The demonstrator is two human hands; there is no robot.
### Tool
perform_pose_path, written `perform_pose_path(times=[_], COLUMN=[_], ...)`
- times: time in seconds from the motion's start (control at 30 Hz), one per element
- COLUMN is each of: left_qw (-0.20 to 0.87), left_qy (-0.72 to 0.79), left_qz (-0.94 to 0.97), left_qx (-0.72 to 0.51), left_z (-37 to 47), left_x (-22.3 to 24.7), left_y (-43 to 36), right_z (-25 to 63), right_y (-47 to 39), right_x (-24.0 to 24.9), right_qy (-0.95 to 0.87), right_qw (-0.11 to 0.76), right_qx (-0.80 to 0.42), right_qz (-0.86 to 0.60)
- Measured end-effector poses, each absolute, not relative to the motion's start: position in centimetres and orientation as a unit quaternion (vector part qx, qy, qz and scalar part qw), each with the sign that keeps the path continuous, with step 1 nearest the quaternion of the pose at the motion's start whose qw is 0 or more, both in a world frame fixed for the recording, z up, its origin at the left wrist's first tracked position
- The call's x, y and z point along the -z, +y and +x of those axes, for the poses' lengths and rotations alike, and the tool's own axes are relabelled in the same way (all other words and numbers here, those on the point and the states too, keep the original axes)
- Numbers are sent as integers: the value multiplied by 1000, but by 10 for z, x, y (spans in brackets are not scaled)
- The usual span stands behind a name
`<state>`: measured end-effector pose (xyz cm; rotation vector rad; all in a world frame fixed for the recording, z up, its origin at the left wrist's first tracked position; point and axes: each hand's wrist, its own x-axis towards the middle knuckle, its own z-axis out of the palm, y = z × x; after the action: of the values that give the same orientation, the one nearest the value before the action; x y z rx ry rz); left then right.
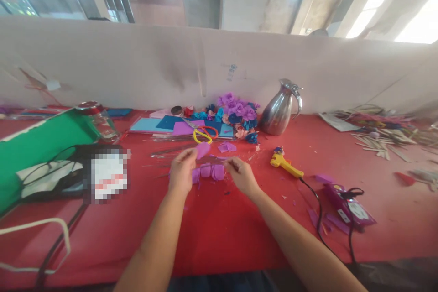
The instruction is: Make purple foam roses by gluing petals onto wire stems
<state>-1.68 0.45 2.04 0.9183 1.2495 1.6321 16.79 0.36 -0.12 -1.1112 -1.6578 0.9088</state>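
My left hand (182, 171) is closed, with a purple paper petal (203, 149) pinched between thumb and fingers. My right hand (241, 176) is closed in a pinch on what looks like a thin wire (219, 160), which stretches toward the left hand. On the red table between and below the hands lies a row of cupped purple paper pieces (217, 172). A loose purple piece (227, 147) rests just beyond them. Yellow-and-red-handled scissors (202, 134) lie on coloured paper sheets (147, 125) behind the left hand.
Paper flowers (237, 108) are heaped at the back beside a metal jug (278, 108). To the right lie a yellow glue gun (286, 165) and a purple corded box (352, 207). At left are a glass jar (102, 123), a green board (51, 139) and a black bag (73, 182).
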Motion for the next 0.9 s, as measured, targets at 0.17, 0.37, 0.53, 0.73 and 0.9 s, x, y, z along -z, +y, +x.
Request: perform_pose_path(times=[0.17,0.37,0.53,0.73,0.9], left_qw=[267,387,540,654,629], left_qy=[523,520,439,322,299], left_qz=[228,336,409,301,162], left_qx=[-777,-684,-590,-616,-699], left_z=[-61,-21,26,20,-8], left_x=[-24,-20,-17,-24,-27], left_y=[16,7,-10,-8,8], right_z=[188,179,155,150,164], right_y=[12,3,-6,-7,1], right_x=[-6,-11,0,7,2], right_qy=[-568,-640,-637,-718,-657], right_qw=[545,578,495,409,491], right_qx=[-153,-195,-481,-400,-331], right_qz=[-598,-467,-343,-396,-466])
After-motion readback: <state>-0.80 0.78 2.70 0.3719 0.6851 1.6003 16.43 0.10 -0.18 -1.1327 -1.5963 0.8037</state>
